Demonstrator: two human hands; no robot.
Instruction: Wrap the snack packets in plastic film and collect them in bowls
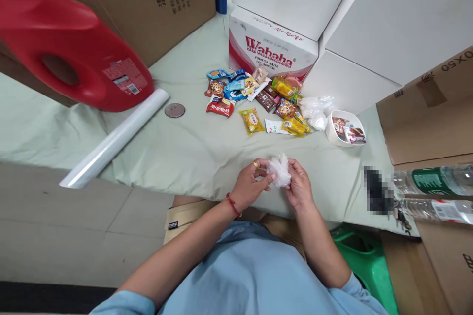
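Note:
Between my two hands, above the near edge of the cloth-covered table, is a crumpled clear plastic bag [279,170]. My left hand [253,182] pinches it from the left; a ring and a red bracelet show on that side. From the right, my right hand [298,184] grips the same bag with bent fingers. Just beyond lie a yellow snack packet [252,121] and a pile of wrapped snacks [236,86]. More crumpled plastic bags [316,110] rest right of the pile, beside a white bowl [334,130] holding a few packets.
A roll of plastic film [114,140] lies left, near a round grey disc [175,110] and a big red jug [111,59]. Behind the snacks stands a Wababa-style water carton [273,49]. Plastic bottles [432,180] lie at right. A green stool [369,261] is below.

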